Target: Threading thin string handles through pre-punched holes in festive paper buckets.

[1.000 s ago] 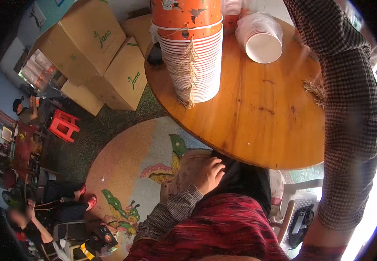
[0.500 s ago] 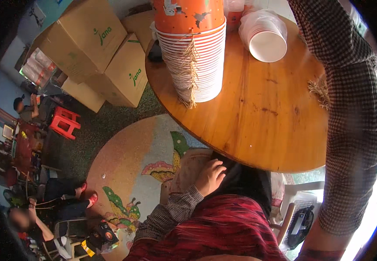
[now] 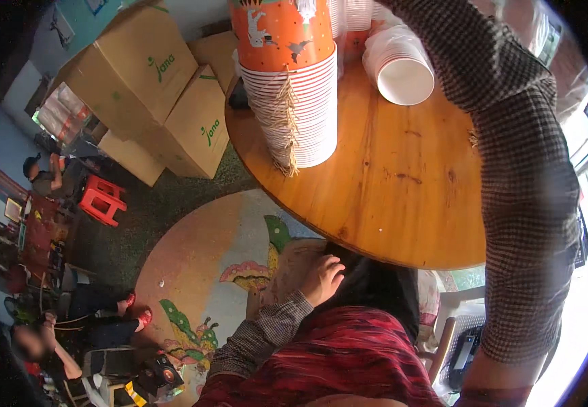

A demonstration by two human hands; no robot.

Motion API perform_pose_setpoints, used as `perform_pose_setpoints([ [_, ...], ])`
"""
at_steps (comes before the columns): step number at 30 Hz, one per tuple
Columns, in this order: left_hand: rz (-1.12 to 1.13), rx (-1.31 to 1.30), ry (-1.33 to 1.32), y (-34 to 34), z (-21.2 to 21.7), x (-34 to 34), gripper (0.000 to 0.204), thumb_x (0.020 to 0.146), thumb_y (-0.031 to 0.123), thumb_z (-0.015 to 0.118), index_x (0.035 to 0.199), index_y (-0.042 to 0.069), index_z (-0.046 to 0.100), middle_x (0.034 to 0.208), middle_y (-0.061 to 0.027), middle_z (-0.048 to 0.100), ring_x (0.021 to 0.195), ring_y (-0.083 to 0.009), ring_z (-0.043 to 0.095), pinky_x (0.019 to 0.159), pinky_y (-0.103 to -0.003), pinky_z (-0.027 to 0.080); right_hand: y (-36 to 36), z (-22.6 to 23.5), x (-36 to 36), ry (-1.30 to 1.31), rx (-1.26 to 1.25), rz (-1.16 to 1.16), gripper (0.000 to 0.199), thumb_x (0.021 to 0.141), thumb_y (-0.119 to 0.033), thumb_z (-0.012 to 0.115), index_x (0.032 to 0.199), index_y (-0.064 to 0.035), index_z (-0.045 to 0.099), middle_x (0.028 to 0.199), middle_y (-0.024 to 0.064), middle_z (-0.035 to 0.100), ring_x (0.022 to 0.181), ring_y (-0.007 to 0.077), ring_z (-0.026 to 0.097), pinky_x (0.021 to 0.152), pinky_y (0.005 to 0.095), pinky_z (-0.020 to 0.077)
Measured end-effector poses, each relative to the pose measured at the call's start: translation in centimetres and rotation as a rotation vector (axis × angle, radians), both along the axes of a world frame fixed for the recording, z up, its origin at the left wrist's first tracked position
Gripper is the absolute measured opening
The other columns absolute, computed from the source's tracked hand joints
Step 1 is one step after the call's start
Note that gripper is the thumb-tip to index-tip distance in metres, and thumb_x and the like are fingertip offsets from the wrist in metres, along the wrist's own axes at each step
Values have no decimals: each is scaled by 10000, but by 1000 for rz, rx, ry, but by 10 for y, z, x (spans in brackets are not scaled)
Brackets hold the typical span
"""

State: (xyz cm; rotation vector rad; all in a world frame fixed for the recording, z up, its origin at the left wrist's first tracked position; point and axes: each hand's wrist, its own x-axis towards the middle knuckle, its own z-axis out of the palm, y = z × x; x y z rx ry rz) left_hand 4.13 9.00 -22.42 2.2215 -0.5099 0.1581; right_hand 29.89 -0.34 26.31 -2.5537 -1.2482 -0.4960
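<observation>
Beside the near left edge of the table, my left hand [image 3: 323,279] rests low over my lap. Its fingers are loosely bent and slightly apart, with nothing in them. My right arm, in a checked sleeve [image 3: 524,183], reaches up across the right side and out past the top edge, so my right hand is out of sight. On the table stands a tall stack of nested paper buckets [image 3: 297,115], rims downward. The uppermost bucket [image 3: 277,41] is orange with printed figures. Straw-like twine [image 3: 287,129] runs down the side of the stack.
A round wooden table [image 3: 402,203] carries a bagged stack of white paper cups or buckets [image 3: 406,81] lying on its side. Cardboard boxes [image 3: 128,88] stand at the left, near a red stool [image 3: 103,200]. Two other people sit farther left. A chair [image 3: 456,332] is at my right.
My right arm has shifted left across the table, now covering most of the twine at the right. The view has shifted slightly. My left hand stays over my lap, its fingers a little closer together.
</observation>
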Motion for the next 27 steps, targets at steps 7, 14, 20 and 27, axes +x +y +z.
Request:
perform_pose_setpoints([
  [7,3,-126,-82,3,15,-1,201,811,66,634,1004,19,602,989,-148,619,900,-320,603,771,-378,496,-54,-52,39,492,831,533,304,874,-162,623,1123,-22,522,992,126,636,764,181,639,592,291,521],
  [14,109,-214,-185,-12,87,15,180,865,37,576,1037,8,620,754,-76,651,728,-257,636,661,-322,499,-267,-319,26,783,1024,-96,300,852,-94,564,1141,-13,566,723,-4,574,615,80,546,500,240,444],
  [20,107,-415,-64,-44,126,117,249,945,57,468,1162,7,579,764,-52,594,690,-115,566,642,-244,472,-270,-386,14,612,1061,-521,191,874,-74,573,1038,17,609,791,111,659,614,139,624,539,278,510],
  [27,185,-561,-16,-95,107,341,357,924,134,559,1267,56,493,1094,-76,585,958,-136,583,814,-239,472,-269,-369,89,487,1118,-625,182,865,-81,584,1013,23,598,769,103,650,610,139,621,526,271,493],
])
